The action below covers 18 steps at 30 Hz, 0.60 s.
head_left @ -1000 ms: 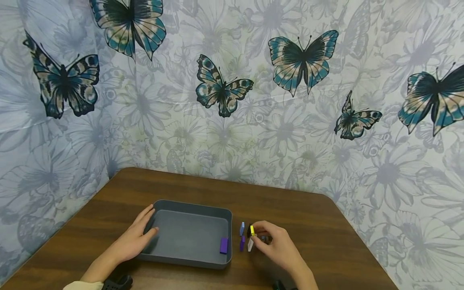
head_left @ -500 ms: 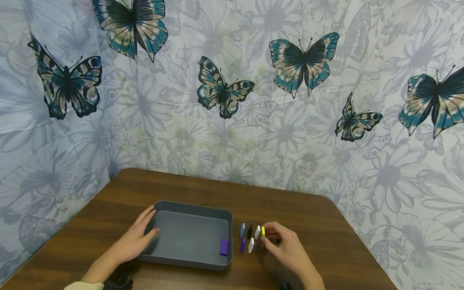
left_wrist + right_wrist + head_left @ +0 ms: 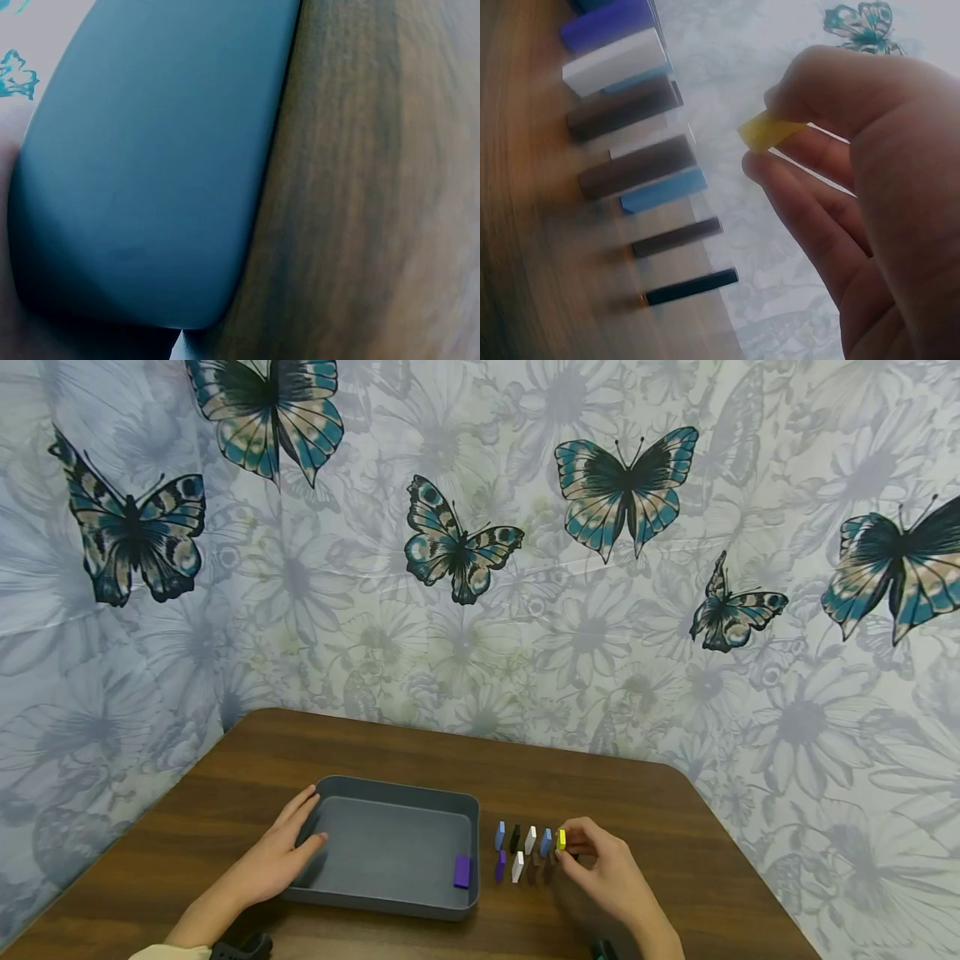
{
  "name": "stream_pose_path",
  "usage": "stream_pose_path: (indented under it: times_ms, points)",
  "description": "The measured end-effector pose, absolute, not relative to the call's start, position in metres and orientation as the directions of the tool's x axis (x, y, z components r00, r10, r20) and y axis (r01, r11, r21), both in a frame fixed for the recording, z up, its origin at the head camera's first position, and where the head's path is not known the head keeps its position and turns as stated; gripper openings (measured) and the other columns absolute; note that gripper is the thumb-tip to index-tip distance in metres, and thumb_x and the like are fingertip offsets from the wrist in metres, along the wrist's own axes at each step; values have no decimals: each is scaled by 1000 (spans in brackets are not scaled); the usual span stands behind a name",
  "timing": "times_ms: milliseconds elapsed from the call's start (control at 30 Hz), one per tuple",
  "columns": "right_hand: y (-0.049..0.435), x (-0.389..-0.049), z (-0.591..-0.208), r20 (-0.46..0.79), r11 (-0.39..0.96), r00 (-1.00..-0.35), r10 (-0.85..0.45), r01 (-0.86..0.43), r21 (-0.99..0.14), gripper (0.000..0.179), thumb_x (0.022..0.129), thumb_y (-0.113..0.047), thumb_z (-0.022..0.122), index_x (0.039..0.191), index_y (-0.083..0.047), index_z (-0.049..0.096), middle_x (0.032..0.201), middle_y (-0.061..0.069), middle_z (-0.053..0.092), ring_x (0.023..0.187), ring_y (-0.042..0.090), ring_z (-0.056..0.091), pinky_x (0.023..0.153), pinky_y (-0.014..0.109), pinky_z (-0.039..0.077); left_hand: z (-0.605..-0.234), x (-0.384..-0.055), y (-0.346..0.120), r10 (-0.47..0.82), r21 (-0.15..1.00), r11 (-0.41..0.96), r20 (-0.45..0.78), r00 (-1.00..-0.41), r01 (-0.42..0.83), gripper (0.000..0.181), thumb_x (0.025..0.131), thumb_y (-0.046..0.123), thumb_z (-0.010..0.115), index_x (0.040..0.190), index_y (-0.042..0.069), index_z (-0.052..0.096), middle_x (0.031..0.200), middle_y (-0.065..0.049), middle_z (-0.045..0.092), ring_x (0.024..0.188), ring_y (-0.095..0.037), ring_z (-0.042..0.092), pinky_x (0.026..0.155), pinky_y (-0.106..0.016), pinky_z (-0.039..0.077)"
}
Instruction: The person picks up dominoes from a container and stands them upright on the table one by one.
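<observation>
My right hand [image 3: 611, 868] pinches a small yellow block [image 3: 561, 840] between thumb and fingertips, at the right end of two rows of thin upright blocks. In the right wrist view the yellow block [image 3: 769, 133] is held above the tabletop, apart from the standing blocks. Light blue [image 3: 500, 835], black [image 3: 515, 838], white [image 3: 530, 840] and blue [image 3: 546, 842] blocks form the back row. In front stand a purple block [image 3: 500, 866], a white block [image 3: 517, 867] and brown ones. My left hand [image 3: 273, 860] rests with extended fingers on the left side of a grey tray [image 3: 375, 843].
A purple block [image 3: 462, 872] lies inside the tray near its right wall. Thin dark blocks [image 3: 691, 287] stand beyond the brown block [image 3: 637, 166] in the right wrist view. The brown wooden table [image 3: 420, 752] reaches back to a butterfly-patterned wall covering [image 3: 465, 668].
My right hand has moved to the right with the yellow block, bringing more of the standing blocks into sight. My left hand has stayed on the tray.
</observation>
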State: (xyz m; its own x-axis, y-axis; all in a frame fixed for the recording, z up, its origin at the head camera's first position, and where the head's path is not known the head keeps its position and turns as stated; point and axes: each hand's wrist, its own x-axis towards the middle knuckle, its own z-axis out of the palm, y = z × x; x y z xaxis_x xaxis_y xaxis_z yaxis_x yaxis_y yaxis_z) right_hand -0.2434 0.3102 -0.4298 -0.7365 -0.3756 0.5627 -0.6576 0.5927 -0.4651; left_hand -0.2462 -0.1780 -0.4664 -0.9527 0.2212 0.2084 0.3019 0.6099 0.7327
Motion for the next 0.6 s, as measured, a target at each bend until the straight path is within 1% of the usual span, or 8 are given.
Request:
stream_pose_path:
  times_ms: [100, 267, 433, 600]
  points:
    - [314, -244, -430, 548, 608, -752, -366, -639, -472, 33, 83, 8, 79, 110, -5, 65, 100, 5, 74, 90, 4, 71, 78, 33, 62, -467, -247, -179, 224, 733, 609, 208, -952, 304, 75, 106, 28, 58, 158, -13, 22, 168, -29, 9, 149, -59, 17, 109, -76, 30]
    - [317, -245, -434, 538, 619, -768, -348, -619, -483, 30, 84, 6, 80, 108, -5, 65, 98, 5, 74, 90, 3, 70, 78, 38, 62, -468, -249, -181, 231, 731, 605, 218, -948, 316, 75, 106, 27, 58, 157, -13, 22, 168, -30, 8, 149, -59, 17, 109, -76, 29]
    - [322, -246, -437, 518, 624, -775, -362, -614, -482, 30, 84, 5, 80, 109, -5, 64, 99, 4, 74, 92, 5, 70, 79, 32, 62, -468, -248, -181, 229, 724, 611, 224, -947, 319, 75, 106, 27, 58, 157, -14, 23, 167, -30, 9, 148, -59, 18, 109, -76, 29]
    - [326, -247, -434, 452, 607, -814, -364, -576, -548, 31, 87, 4, 78, 112, -2, 63, 102, 10, 73, 93, 7, 71, 81, 28, 61, -468, -248, -181, 228, 723, 613, 225, -947, 319, 75, 106, 27, 58, 157, -13, 22, 167, -30, 9, 148, -59, 19, 109, -76, 30]
